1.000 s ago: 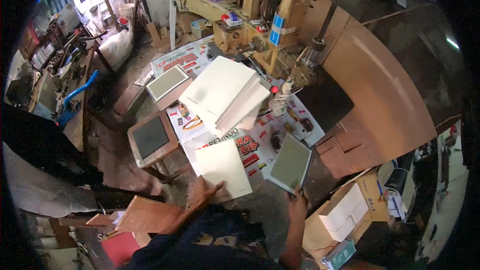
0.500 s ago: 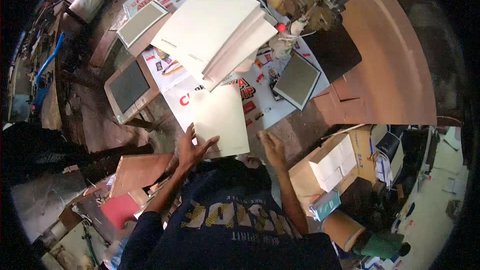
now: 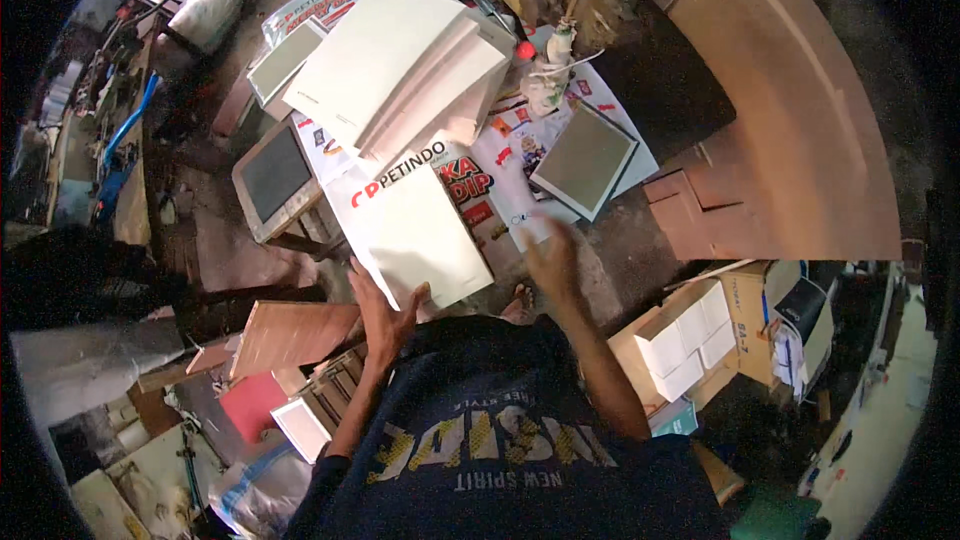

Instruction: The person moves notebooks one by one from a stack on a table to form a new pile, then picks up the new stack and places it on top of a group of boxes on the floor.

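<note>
A cream rectangular paper stack or booklet [image 3: 415,235] lies at the near edge of the printed sheet that covers the work table. My left hand [image 3: 388,312] grips its near left corner, thumb on top and the fingers along the left edge. To the right, over the near edge of the table, my right hand [image 3: 550,252] is smeared by motion. It is apart from the cream paper, and its fingers cannot be made out. Beyond the paper stands a fanned pile of larger cream booklets [image 3: 385,60].
A grey framed screen [image 3: 585,160] lies on the table's right side, near a white bottle-like container [image 3: 548,80]. At left a dark panel [image 3: 275,183] rests on a wooden stand. A box of white blocks [image 3: 685,340] sits low right, wooden boards [image 3: 290,335] low left.
My right hand has moved forward over the table's near edge and blurred. My left hand stays on the cream paper, which now lies more slanted. The whole view has shifted slightly.
</note>
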Tool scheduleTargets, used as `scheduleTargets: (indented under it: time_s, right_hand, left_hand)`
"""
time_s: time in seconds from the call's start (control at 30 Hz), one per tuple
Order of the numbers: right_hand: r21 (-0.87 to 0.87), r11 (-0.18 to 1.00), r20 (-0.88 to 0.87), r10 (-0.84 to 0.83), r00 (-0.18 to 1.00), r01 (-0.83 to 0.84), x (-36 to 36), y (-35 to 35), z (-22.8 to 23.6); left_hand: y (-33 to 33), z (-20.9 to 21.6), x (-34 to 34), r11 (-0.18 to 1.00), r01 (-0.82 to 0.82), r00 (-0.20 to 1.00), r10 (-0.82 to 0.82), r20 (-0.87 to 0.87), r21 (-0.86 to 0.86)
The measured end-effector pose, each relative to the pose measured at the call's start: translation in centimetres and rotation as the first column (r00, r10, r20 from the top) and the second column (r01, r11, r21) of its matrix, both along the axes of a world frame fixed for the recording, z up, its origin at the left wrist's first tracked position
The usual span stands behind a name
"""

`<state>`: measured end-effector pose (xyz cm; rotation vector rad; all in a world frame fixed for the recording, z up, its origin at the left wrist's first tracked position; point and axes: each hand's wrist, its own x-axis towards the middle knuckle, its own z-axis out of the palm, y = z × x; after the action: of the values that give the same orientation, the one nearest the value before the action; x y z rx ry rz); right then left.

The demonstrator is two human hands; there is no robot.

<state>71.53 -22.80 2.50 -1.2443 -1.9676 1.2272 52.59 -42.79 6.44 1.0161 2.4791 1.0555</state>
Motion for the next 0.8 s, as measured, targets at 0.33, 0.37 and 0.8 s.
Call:
scheduleTargets:
  time_s: [0.33, 0.37, 0.8]
  right_hand:
    - [0.545, 0.786, 0.269, 0.164, 0.949, -0.291, 7.7, 10.7, -5.2]
    - [0.524, 0.809, 0.237, 0.163, 0.958, -0.267, 8.4, 12.5, -5.3]
    - [-0.324, 0.881, -0.322, 0.239, 0.916, -0.344, 5.1, -0.9, -3.7]
  left_hand:
    - [-2.3, -0.7, 7.2, 0.696, 0.696, 0.613, -0.703, 0.360, 0.174]
    - [-2.1, -0.1, 7.5, 0.680, 0.722, 0.616, -0.716, 0.328, 0.130]
    - [3.1, 2.8, 6.3, 0.483, 0.876, 0.447, -0.808, 0.384, -0.002]
